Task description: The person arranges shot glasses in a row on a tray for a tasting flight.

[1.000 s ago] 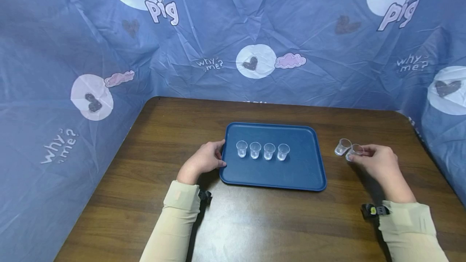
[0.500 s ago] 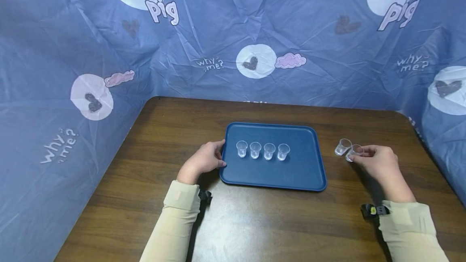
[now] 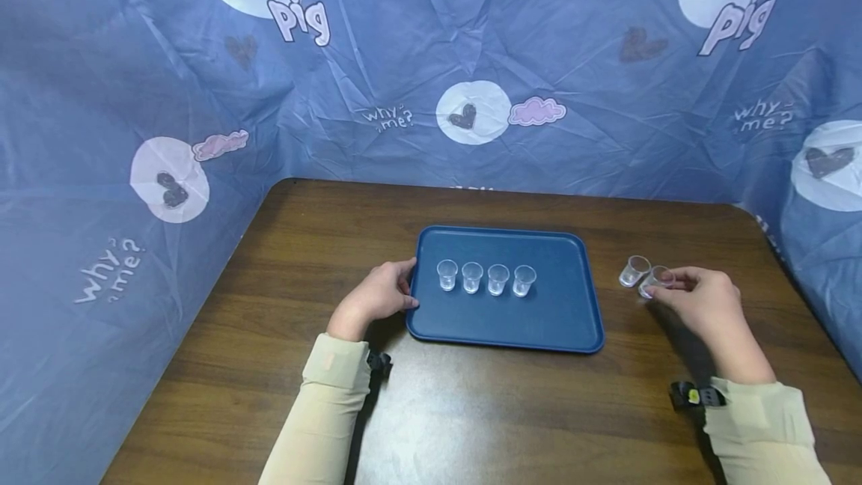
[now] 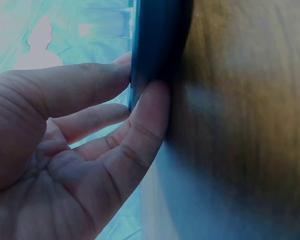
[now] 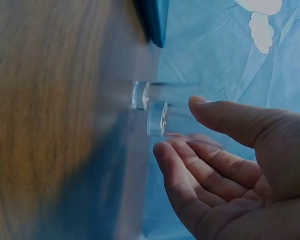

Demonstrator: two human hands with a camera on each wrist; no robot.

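In the head view my left hand (image 3: 378,292) grips the left edge of a blue rectangular tray (image 3: 498,328). The left wrist view has fingers on both faces of the tray's edge (image 4: 152,45). A row of several small clear shot glasses stands upright on the tray, among them a leftmost glass (image 3: 447,275) and a rightmost one (image 3: 524,281). Right of the tray, my right hand (image 3: 703,302) pinches another shot glass (image 3: 649,287) between thumb and fingers. Close beside it stands a second loose glass (image 3: 633,273); in the right wrist view the held glass (image 5: 157,119) overlaps it.
Everything sits on a brown wood-grain table (image 3: 512,418) with rounded far corners. A blue printed cloth (image 3: 377,66) hangs behind the table and along both sides. Each wrist wears a black strap, such as the right strap (image 3: 697,395).
My right wrist and forearm have shifted slightly toward the lower right, while the fingers stay at the same glass. The left hand, tray and glasses keep their places.
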